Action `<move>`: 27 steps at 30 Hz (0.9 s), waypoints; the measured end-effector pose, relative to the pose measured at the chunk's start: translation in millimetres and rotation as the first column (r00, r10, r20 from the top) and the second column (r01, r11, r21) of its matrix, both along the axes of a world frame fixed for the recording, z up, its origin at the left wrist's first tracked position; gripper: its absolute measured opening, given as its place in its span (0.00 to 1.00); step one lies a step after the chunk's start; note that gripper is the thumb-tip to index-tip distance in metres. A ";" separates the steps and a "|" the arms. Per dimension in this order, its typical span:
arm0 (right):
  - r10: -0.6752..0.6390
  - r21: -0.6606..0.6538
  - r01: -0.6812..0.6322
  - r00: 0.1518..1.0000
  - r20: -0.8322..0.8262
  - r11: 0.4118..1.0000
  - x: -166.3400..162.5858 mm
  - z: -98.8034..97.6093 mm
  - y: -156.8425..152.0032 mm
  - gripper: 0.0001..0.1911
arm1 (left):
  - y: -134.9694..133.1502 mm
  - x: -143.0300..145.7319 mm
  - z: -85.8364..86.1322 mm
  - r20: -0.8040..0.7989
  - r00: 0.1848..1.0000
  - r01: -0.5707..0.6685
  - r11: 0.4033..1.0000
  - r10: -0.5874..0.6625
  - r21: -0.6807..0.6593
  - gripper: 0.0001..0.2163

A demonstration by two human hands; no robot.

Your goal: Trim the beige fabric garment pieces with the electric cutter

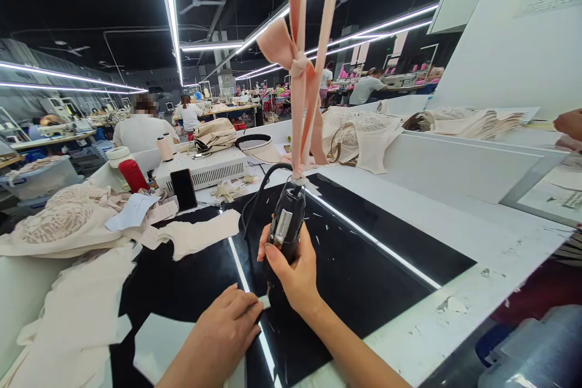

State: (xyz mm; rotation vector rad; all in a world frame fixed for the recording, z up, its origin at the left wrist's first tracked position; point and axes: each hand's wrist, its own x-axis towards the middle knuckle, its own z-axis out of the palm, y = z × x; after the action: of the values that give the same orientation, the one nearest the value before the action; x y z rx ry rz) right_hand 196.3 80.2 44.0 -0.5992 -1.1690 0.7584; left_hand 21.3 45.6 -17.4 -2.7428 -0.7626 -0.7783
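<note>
My right hand (293,270) is wrapped round a black handheld cutting tool (285,227) that stands upright on the glossy black table top (364,267). The tool hangs from a pink fabric strap (304,79) tied in a bow above it, and a black cable loops off its top to the left. My left hand (225,330) lies just to the left of the tool's base, fingers together, pinching a small pale fabric piece (264,301) against the table. A pale cut sheet (159,342) lies under my left wrist.
Cream fabric pieces (195,235) and a lace pile (63,218) cover the left side. A black phone (183,189), a red bottle (133,174) and a white machine box (213,168) stand behind. More lace stacks (359,133) sit on the white ledge. Other workers sit at far tables.
</note>
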 end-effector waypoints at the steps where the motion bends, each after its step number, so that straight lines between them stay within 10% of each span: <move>1: 0.000 -0.001 0.000 1.000 0.001 1.000 0.2 -0.1 0.2 0.10 | -0.6 -0.3 1.8 -0.001 1.000 -0.005 1.000 0.005 0.001 0.12; 27: 0.001 -0.040 -0.001 1.000 -0.014 0.999 -1.4 2.2 0.3 0.12 | -1.8 -4.8 2.0 -0.072 0.996 -0.066 0.986 0.055 -0.153 0.12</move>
State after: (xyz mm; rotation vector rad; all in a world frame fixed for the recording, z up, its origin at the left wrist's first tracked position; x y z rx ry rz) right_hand 195.0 80.5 46.2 -0.6254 -1.1434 0.7871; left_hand 16.5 43.8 -15.3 -2.8503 -0.9239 -0.6355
